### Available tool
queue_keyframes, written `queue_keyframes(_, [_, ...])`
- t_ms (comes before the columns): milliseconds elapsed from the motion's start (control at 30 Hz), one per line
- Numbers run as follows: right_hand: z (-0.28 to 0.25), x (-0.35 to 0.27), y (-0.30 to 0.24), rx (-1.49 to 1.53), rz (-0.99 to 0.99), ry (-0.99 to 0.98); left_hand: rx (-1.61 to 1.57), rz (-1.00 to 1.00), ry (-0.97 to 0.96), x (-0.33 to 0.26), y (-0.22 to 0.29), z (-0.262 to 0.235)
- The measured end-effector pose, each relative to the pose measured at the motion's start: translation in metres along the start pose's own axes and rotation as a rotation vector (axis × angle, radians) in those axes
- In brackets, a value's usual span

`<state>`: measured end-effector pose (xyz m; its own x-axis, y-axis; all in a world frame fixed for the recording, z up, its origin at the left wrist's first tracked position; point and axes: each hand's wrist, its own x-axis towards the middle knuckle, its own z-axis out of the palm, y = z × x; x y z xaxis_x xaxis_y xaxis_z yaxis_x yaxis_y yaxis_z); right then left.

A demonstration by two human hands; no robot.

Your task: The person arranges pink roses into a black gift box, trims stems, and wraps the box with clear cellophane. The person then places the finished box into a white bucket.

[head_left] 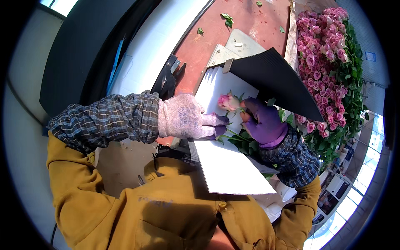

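A pale pink rose lies over a white corrugated sheet that is folded upright at its far side. My right hand, in a purple glove, pinches the rose just below its bloom. Green stems and leaves run beneath that hand toward the right. My left hand, in a pink glove with dark fingertips, reaches across the sheet from the left with its fingers stretched out. Its fingertips are close to the leaves under the bloom; what lies beneath them is partly hidden.
A black corrugated flap rises behind my right hand. Beyond it, a big heap of pink roses stands at the far right. Loose leaves dot the red tabletop. A black tool lies beside my left wrist.
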<state>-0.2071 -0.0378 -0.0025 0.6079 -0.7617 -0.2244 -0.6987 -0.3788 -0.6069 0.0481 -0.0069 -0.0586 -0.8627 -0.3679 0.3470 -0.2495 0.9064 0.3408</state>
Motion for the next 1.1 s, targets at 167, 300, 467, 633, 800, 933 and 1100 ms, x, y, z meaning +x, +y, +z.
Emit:
queue_keyframes(167, [0.013,-0.004,-0.001,-0.166,-0.082,-0.044,-0.061,-0.033,-0.095,0.001,0.003,-0.006])
queue_keyframes(300, [0.012,-0.005,-0.010,-0.272,-0.141,-0.071,-0.057,-0.041,-0.051,0.001,0.003,-0.007])
queue_keyframes(467, [0.014,-0.008,-0.006,-0.215,-0.176,-0.054,-0.021,-0.030,-0.043,0.007,0.004,-0.012])
queue_keyframes(633, [0.029,-0.011,0.011,-0.244,-0.271,-0.011,0.103,-0.054,-0.114,0.007,0.010,-0.012])
queue_keyframes(800, [-0.009,-0.014,0.014,-0.303,-0.245,-0.095,0.099,-0.038,-0.170,0.015,0.004,-0.010])
queue_keyframes(933, [-0.125,-0.051,0.029,-0.155,-0.265,0.468,0.102,-0.114,-0.204,0.014,0.009,-0.014])
queue_keyframes(1100, [-0.268,-0.093,0.176,0.028,0.240,0.898,0.067,-0.128,-0.131,0.019,0.010,-0.016])
